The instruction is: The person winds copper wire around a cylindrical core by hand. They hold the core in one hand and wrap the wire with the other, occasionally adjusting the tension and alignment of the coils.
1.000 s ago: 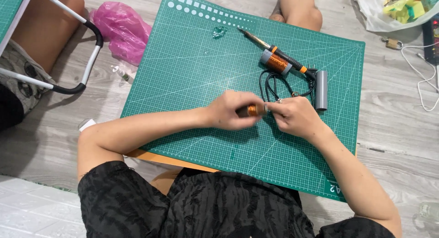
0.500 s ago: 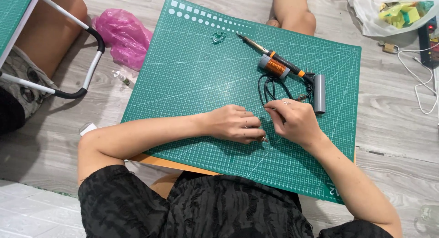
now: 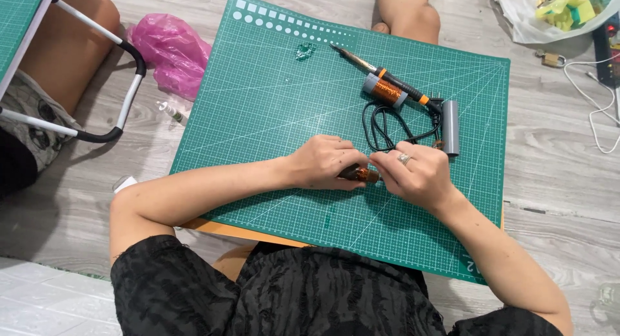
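My left hand [image 3: 323,162] and my right hand [image 3: 416,173] meet over a green cutting mat [image 3: 271,116]. Between them they pinch a small copper-wound coil [image 3: 361,174], dark at its left end; most of it is hidden under my fingers. A ring sits on one finger of my right hand. Just beyond my hands lie a soldering iron [image 3: 387,78] with an orange and black handle, a spool of copper wire [image 3: 382,89], a looped black cord [image 3: 387,126] and a grey cylinder [image 3: 450,127].
A pink plastic bag [image 3: 169,52] lies left of the mat. A metal chair frame [image 3: 97,84] and another person's leg [image 3: 58,52] are at far left; a knee [image 3: 408,13] shows at the mat's far edge. White cables [image 3: 597,103] and a bag of coloured items [image 3: 555,10] lie at right.
My hands have stayed together on the coil and drifted slightly toward me on the mat. The view shifted a little; the tools did not move.
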